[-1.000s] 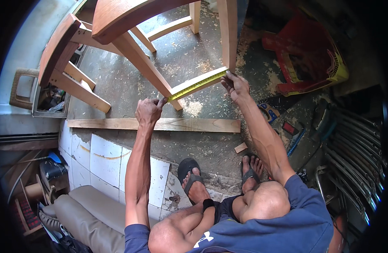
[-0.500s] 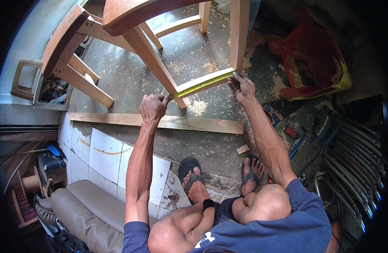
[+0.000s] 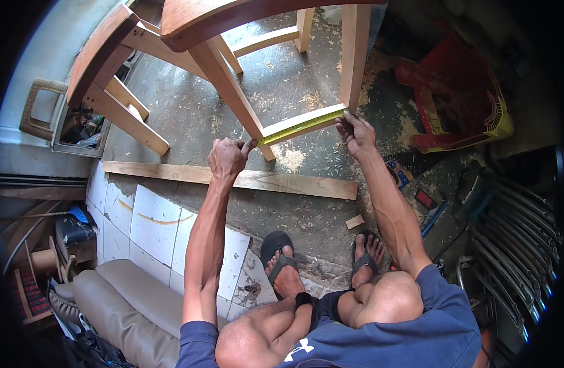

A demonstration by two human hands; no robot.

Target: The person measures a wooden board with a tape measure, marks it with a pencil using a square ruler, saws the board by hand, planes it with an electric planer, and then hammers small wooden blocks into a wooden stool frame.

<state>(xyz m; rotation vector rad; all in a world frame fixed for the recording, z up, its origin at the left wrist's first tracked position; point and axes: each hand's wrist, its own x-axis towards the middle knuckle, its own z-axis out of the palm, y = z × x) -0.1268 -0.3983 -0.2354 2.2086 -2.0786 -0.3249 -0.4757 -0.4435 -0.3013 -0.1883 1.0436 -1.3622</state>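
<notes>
A yellow tape measure blade (image 3: 300,127) lies stretched along the lower rail (image 3: 306,116) between two legs of a wooden chair frame (image 3: 223,86) with a curved brown top. My left hand (image 3: 228,158) is closed, its thumb and forefinger pinching the blade's left end by the left leg. At the other end, beside the right leg (image 3: 353,61), my right hand (image 3: 359,138) grips the blade with its fingertips. The tape's case is not visible. Below the rail, a long plank (image 3: 263,180) lies across the floor.
A second wooden frame (image 3: 123,122) stands at left. A red plastic stool (image 3: 415,107) lies tipped at right, near stacked metal tubes (image 3: 509,227). A small wood offcut (image 3: 355,222) sits by my feet. Wood shavings litter the floor; a brown cushion (image 3: 128,313) is at lower left.
The scene has shifted slightly down and to the right in view. Both hands keep their places at the ends of the tape blade.
</notes>
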